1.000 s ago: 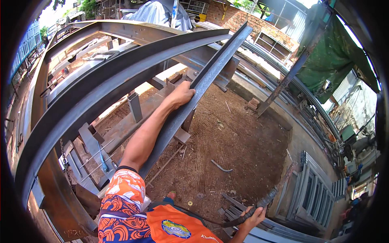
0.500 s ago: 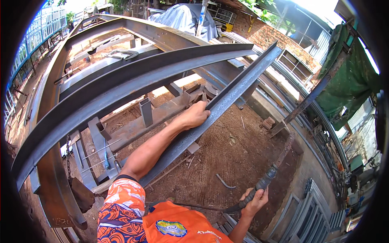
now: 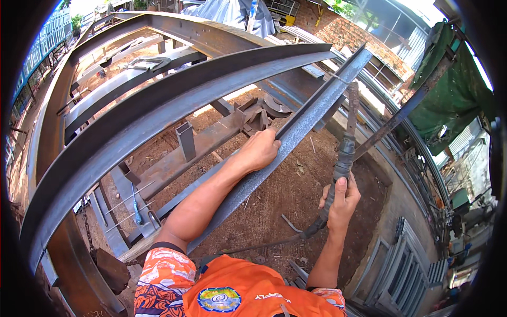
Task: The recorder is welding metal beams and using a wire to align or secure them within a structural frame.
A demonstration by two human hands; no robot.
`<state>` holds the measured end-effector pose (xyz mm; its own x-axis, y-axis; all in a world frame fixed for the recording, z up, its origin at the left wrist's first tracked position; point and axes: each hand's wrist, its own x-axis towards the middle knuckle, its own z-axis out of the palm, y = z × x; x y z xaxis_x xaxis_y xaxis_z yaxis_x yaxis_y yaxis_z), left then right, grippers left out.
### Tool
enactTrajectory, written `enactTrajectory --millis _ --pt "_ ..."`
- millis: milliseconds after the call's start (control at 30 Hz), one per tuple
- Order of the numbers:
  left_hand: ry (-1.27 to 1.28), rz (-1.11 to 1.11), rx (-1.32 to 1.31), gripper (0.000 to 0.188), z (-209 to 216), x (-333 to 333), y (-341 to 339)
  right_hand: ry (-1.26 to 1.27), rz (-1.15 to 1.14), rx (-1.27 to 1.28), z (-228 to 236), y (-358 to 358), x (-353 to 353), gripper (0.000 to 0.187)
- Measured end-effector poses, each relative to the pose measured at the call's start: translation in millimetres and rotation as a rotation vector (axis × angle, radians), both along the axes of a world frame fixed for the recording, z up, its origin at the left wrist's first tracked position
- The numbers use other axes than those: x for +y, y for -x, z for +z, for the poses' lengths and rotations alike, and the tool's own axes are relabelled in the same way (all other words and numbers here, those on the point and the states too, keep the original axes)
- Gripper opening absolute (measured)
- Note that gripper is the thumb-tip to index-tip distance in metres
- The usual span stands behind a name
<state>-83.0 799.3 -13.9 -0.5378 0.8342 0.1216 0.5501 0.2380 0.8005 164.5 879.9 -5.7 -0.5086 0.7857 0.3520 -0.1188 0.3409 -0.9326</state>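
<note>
My left hand [image 3: 262, 149] is closed over the upright edge of a grey steel angle bar [image 3: 325, 103], which slants from beside my body toward the far right. My right hand [image 3: 340, 199] wraps around a tape-bound welding electrode holder [image 3: 345, 153], raised nearly upright. A dark cable [image 3: 259, 246] runs from its lower end back toward my body. At the holder's top, a thin rod points left to the angle bar's far end; whether it touches is hard to tell. Left of my left arm, a long steel bar [image 3: 158, 103] appears curved and lies across a rusty beam frame.
A large rusty beam frame [image 3: 68, 232] stands on the left, with a clamp [image 3: 148, 63] on a crossbar. A blue-handled tool [image 3: 138, 214] lies among steel pieces. A slanted post [image 3: 406, 113] and green tarp [image 3: 449, 105] stand right; metal frames [image 3: 404, 274] lie lower right.
My right hand has lifted the electrode holder up and away from me, bringing its tip near the angle bar's far end. My left hand keeps its grip on the bar. The view has shifted slightly.
</note>
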Motion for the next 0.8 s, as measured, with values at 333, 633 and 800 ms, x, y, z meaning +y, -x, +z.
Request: enactTrajectory --millis 333,633,800 --pt "-0.137 -0.048 0.055 0.027 -23 14 -11 0.091 -0.118 -0.135 -68 -132 -20 0.068" --pt "-0.130 0.042 0.075 0.032 -8 -12 -18 -0.631 1.069 0.627 -207 -172 45 0.066" --pt "-0.192 0.188 0.175 0.034 -6 -36 -34 0.574 -0.162 0.103 -198 -189 -64 0.065"
